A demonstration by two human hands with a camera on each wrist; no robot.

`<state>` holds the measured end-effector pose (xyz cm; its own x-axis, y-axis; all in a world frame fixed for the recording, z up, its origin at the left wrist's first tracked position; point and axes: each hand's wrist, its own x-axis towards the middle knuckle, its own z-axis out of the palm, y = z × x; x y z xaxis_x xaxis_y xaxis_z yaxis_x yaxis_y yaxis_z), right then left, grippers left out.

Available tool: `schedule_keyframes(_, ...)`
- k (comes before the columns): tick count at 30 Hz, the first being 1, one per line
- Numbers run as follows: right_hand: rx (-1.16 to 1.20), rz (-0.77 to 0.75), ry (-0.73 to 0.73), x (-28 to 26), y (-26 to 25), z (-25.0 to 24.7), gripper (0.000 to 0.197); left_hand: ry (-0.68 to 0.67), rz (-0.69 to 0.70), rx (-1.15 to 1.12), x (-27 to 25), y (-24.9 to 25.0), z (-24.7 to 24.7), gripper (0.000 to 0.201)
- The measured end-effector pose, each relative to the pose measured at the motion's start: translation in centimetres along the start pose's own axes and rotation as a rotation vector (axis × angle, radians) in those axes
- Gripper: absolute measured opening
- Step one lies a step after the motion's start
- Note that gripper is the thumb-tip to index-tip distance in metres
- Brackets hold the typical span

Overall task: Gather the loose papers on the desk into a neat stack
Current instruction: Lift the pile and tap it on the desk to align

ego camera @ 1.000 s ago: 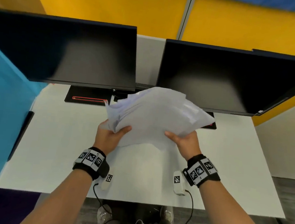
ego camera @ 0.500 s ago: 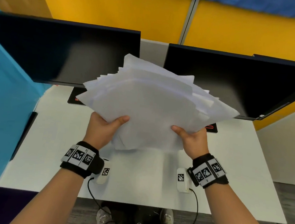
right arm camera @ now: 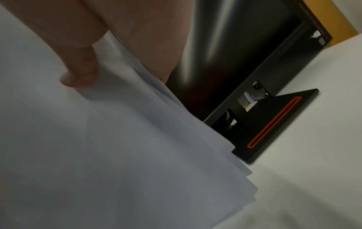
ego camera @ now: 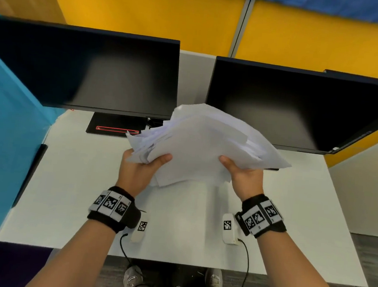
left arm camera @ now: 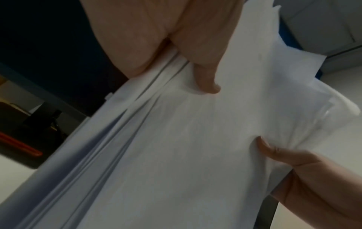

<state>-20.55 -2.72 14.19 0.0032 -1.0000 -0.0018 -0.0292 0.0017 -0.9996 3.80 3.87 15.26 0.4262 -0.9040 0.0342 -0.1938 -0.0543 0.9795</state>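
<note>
An uneven bundle of white papers [ego camera: 206, 145] hangs above the middle of the white desk [ego camera: 77, 179], its far edge tipped down toward the monitors. My left hand [ego camera: 140, 166] grips its left near corner, thumb on top. My right hand [ego camera: 242, 173] grips the right near side, thumb on top too. The left wrist view shows the sheets [left arm camera: 176, 147] fanned and misaligned, my thumb [left arm camera: 207, 83] pressing on them. In the right wrist view the papers [right arm camera: 98, 155] fill the left half, with staggered corners at the lower right. The fingers under the bundle are hidden.
Two dark monitors [ego camera: 87, 70] [ego camera: 301, 107] stand at the back of the desk on black bases [ego camera: 116, 127] with red slots. Two small white tagged devices [ego camera: 140, 229] [ego camera: 228, 229] with cables lie near the front edge. A blue partition [ego camera: 1, 138] borders the left side.
Half a second ago the bundle was raised high and fanned wide in front of the monitors. Now both hands have brought it down and tipped it forward, with the sheets drawn closer together.
</note>
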Motion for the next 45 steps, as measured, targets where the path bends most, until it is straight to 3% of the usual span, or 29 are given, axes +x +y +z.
schedule_keyframes(2,-0.009,-0.004,-0.045,0.1,-0.1,-0.5,0.042,-0.035,-0.006,-0.002,0.0,-0.4,-0.4,0.041)
schedule_keyframes(5,-0.018,0.03,-0.063,0.1,0.4,-0.6,0.048,0.013,-0.023,-0.015,0.1,-1.4,-0.3,0.041)
schedule_keyframes(8,0.022,0.03,-0.033,0.3,0.7,-0.3,0.05,0.057,-0.03,-0.039,0.4,-0.7,0.2,0.07)
schedule_keyframes(11,0.025,0.022,-0.068,0.5,0.6,-0.2,0.049,0.217,-0.014,-0.196,0.1,1.9,0.8,0.094)
schedule_keyframes(13,0.001,0.015,-0.103,0.6,0.5,-0.3,0.047,0.32,0.124,-0.173,-0.3,4.7,1.2,0.093)
schedule_keyframes(15,0.003,0.006,-0.125,0.5,0.6,-0.4,0.047,0.378,0.434,0.211,-0.4,7.6,1.5,0.081)
schedule_keyframes(17,0.013,-0.007,-0.15,0.4,0.5,-0.6,0.048,0.28,0.716,0.651,0.0,10.2,2.6,0.065)
schedule_keyframes(18,0.015,-0.011,-0.167,0.3,0.3,-0.7,0.048,0.171,0.778,0.789,0.3,11.2,3.3,0.06)
schedule_keyframes(20,0.015,-0.009,-0.202,0.2,0.3,-1.0,0.049,-0.039,0.766,0.938,0.8,12.1,4.2,0.052)
schedule_keyframes(22,0.018,-0.012,-0.216,0.2,0.4,-1.3,0.048,-0.138,0.732,1.018,1.7,11.5,4.2,0.051)
schedule_keyframes(27,0.0,0.001,-0.252,0.2,1.2,-1.7,0.051,-0.162,0.673,1.078,3.4,9.3,2.6,0.054)
schedule_keyframes(31,-0.027,0.011,-0.217,0.4,1.8,-1.6,0.045,-0.159,0.769,0.962,3.3,7.9,1.0,0.047)
schedule_keyframes(35,-0.023,0.006,-0.217,0.7,2.0,-1.4,0.039,-0.055,0.843,0.837,3.3,5.7,-1.8,0.037)
schedule_keyframes(38,-0.141,-0.029,-0.265,0.9,2.4,-1.4,0.03,-0.087,0.785,0.808,3.5,4.9,-2.2,0.038)
schedule_keyframes(40,-0.209,-0.07,-0.287,1.1,2.5,-1.3,0.025,-0.031,0.685,0.675,4.0,3.9,-3.4,0.033)
schedule_keyframes(43,-0.103,-0.043,-0.219,0.9,2.0,-0.9,0.031,0.026,0.35,0.134,4.1,-0.4,-5.1,0.086)
schedule_keyframes(45,-0.045,-0.01,-0.174,0.8,1.6,-0.8,0.035,-0.079,0.098,0.022,3.0,-3.3,-4.5,0.111)
